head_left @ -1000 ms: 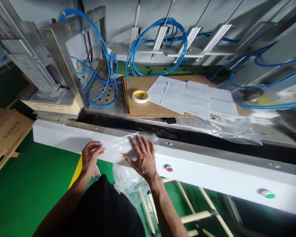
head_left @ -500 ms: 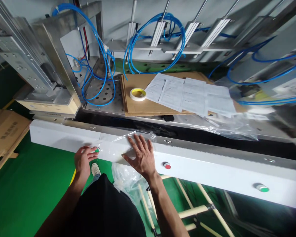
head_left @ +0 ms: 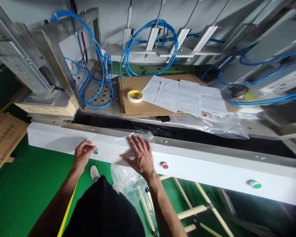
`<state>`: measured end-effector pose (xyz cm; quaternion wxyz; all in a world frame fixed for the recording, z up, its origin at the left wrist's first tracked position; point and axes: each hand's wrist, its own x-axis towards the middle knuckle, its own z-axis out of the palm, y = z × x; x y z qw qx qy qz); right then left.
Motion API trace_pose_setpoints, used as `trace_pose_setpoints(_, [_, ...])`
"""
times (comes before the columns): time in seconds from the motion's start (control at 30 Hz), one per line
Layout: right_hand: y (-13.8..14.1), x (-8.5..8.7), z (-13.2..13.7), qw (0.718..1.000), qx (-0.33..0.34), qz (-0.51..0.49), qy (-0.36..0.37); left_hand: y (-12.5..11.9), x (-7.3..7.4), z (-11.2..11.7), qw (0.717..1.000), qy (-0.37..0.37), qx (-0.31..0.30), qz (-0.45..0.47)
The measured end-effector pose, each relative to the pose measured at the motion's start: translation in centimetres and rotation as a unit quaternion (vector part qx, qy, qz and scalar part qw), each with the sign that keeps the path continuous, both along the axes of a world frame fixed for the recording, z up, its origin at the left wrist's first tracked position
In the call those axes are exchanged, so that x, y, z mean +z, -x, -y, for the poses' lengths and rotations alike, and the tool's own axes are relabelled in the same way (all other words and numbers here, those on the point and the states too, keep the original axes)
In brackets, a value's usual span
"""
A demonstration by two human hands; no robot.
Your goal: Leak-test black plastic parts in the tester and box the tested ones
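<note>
A long white panel (head_left: pixel 207 171) runs across in front of me, with green and red push buttons set in its face. My left hand (head_left: pixel 82 155) is at the left green button (head_left: pixel 96 151), fingers loosely bent with thumb and fingertips apart; no object shows in it. Flat against the panel, my right hand (head_left: pixel 141 158) has its fingers spread. Clear plastic film (head_left: pixel 124 137) shows beside and beneath its fingertips along the top edge. To the right of this hand is the red button (head_left: pixel 165 166); another green button (head_left: pixel 256 185) sits farther right.
Behind the panel, cardboard sheets (head_left: pixel 128 110) carry papers (head_left: pixel 167 93) and a tape roll (head_left: pixel 135 96). Blue hoses (head_left: pixel 128 56) loop in front of metal cylinders (head_left: pixel 153 38). A plastic bag (head_left: pixel 123 177) and a pipe frame (head_left: pixel 192 212) are below. A carton (head_left: pixel 8 133) stands left.
My left hand has shifted slightly up and its fingers have drawn back from over the green button, uncovering it. The right hand stays pressed on the panel. The view has moved slightly.
</note>
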<state>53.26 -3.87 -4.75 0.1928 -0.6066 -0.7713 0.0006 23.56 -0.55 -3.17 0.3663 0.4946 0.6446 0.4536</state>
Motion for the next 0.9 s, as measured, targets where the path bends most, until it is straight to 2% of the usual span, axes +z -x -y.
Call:
trace_pose_setpoints(0.13, [-0.4,0.2,0.2,1.0,-0.01,-0.004,0.006,1.8,0.3,0.1,0.997,-0.027,0.068,-0.025])
trace_pose_setpoints(0.2, [-0.5,0.3,0.2,1.0,-0.009,-0.005,0.011,1.7,0.9,0.2,0.994,-0.061,0.06,-0.066])
trace_pose_setpoints(0.27, [-0.5,0.4,0.1,1.0,-0.006,-0.009,0.016,1.0,1.4,0.0,0.978,-0.122,-0.047,-0.163])
trace_pose_setpoints(0.3, [-0.5,0.5,0.1,1.0,-0.001,-0.012,0.017,0.4,1.5,-0.2,0.953,-0.155,-0.122,-0.229])
trace_pose_setpoints(0.37, [-0.9,0.7,0.2,1.0,0.015,-0.02,0.013,-0.6,1.5,-0.8,0.879,-0.2,-0.246,-0.356])
trace_pose_setpoints(0.4, [-1.3,0.9,0.3,0.999,0.023,-0.026,0.006,-1.0,1.3,-1.1,0.849,-0.205,-0.276,-0.401])
trace_pose_setpoints(0.47, [-2.7,1.1,0.9,0.999,0.026,-0.042,-0.018,-1.2,0.9,-1.6,0.818,-0.199,-0.289,-0.455])
trace_pose_setpoints(0.53, [-4.6,1.3,1.8,0.996,-0.012,-0.064,-0.057,-1.0,0.5,-2.0,0.813,-0.192,-0.284,-0.471])
trace_pose_setpoints(0.67, [-7.7,1.1,3.8,0.979,-0.13,-0.081,-0.136,-0.4,0.2,-2.0,0.826,-0.19,-0.283,-0.448])
trace_pose_setpoints(0.77, [-7.6,0.6,4.6,0.98,-0.129,-0.057,-0.141,-0.5,0.1,-2.0,0.843,-0.188,-0.279,-0.42])
trace_pose_setpoints(0.9, [-5.5,0.2,4.6,0.986,-0.11,-0.038,-0.119,-0.4,0.2,-2.1,0.848,-0.187,-0.282,-0.408])
